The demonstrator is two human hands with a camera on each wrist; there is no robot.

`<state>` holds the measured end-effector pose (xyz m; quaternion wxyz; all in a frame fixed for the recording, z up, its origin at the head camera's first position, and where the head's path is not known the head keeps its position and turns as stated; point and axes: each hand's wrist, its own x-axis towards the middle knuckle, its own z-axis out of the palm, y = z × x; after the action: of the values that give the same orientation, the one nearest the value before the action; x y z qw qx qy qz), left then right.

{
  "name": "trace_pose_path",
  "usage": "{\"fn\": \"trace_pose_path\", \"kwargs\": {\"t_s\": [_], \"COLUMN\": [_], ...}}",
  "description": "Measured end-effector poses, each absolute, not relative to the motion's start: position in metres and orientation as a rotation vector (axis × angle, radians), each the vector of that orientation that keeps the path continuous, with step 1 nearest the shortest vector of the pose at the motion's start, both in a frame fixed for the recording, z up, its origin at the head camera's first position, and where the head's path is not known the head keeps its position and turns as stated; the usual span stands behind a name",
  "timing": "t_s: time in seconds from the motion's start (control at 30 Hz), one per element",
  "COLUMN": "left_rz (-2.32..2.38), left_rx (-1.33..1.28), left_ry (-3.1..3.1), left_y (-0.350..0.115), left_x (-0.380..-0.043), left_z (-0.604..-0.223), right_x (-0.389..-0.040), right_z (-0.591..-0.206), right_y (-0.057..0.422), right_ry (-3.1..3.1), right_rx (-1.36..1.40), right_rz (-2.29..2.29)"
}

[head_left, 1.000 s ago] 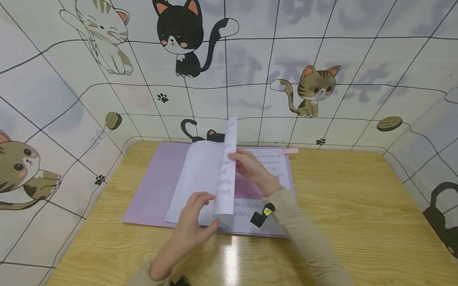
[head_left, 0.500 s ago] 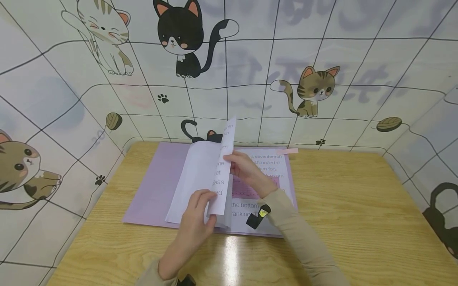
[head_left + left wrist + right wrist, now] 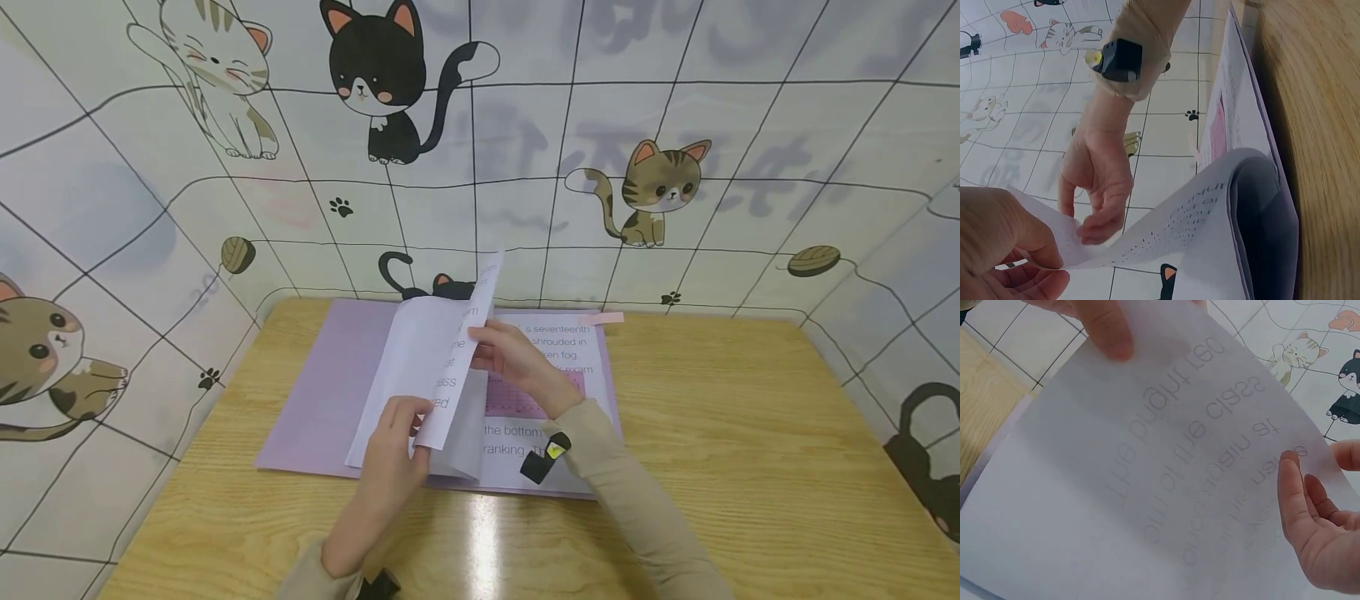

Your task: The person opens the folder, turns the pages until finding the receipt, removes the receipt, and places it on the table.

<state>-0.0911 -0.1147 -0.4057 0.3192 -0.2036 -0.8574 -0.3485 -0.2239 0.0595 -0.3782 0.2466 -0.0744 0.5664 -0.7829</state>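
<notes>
In the head view a white printed page (image 3: 453, 371) stands raised from an open booklet with a lilac cover (image 3: 318, 387). My left hand (image 3: 393, 454) pinches the page's lower outer corner between thumb and fingers; the left wrist view shows this left hand (image 3: 1007, 240) close up. My right hand (image 3: 517, 358) is at the page's outer edge farther up, fingers loosely bent, touching the paper. From the right wrist, the page's back (image 3: 1085, 487) shows text through it in mirror image, with the right hand (image 3: 1319, 531) at its edge.
Beneath lies a page with a pink printed block (image 3: 517, 396), and a pink tab (image 3: 600, 317) sticks out at its top right. The booklet rests on a wooden table (image 3: 735, 433), against a wall covering with drawn cats (image 3: 663, 192).
My left hand has closed on the page's lower corner and drawn it leftward. The page leans further left. My right hand has shifted slightly left along with it.
</notes>
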Motion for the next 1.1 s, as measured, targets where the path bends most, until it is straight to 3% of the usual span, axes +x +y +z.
{"fn": "trace_pose_path", "kwargs": {"t_s": [1.1], "left_rz": [-0.946], "left_rx": [-0.370], "left_ry": [-2.361], "left_y": [-0.172], "left_x": [-0.101], "left_z": [-0.439], "right_x": [-0.224], "right_z": [-0.393], "right_y": [0.099], "right_ry": [1.654], "right_rx": [-0.123], "right_rz": [-2.088]}}
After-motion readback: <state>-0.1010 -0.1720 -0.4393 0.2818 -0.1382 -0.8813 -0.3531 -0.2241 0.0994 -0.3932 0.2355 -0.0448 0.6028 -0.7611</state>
